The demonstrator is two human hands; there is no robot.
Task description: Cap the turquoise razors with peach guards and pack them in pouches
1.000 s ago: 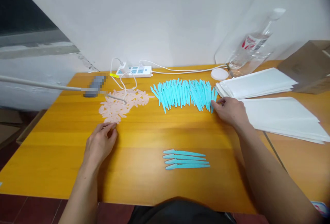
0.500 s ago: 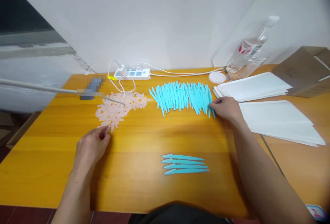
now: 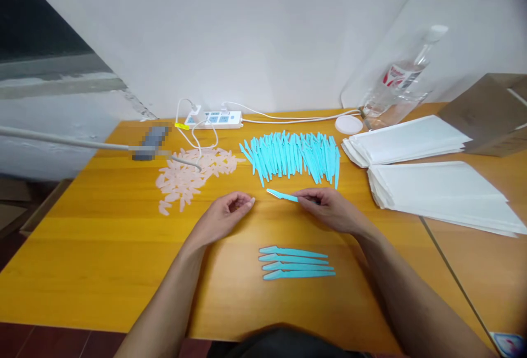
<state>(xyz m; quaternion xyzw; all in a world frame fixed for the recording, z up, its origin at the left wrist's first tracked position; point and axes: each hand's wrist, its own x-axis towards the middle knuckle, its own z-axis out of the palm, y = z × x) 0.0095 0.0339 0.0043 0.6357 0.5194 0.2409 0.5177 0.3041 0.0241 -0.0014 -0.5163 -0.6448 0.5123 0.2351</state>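
Held stick (image 3: pixel 283 196): is showing turquoise.
Heaped sticks (image 3: pixel 284 155), row of four sticks (image 3: pixel 296 266): are showing the same turquoise.
Small flat pieces (image 3: pixel 175 182): are showing pale pink.
Tabletop (image 3: pixel 123 242): is displaying orange-yellow with faint wood-grain banding.
Power strip (image 3: pixel 235 118): is showing white with light-blue socket panels.
Cable tag (image 3: pixel 181 126): is showing bright yellow.
Sleeves (image 3: pixel 440 185): are showing plain white.
Bottle label (image 3: pixel 398 76): is combining red and white.
Box (image 3: pixel 473 111): is showing brown.
Floor tiles (image 3: pixel 57 341): are showing dark red.

On the table (image 3: pixel 102 270), piled razors (image 3: pixel 284 155) are lying beyond the right fingers (image 3: pixel 307 202), four razors (image 3: pixel 300 266) nearer the wearer; pieces (image 3: pixel 185 177) are lying left of the left fingers (image 3: pixel 244 210), packets (image 3: pixel 436 182) right of the right fingers.
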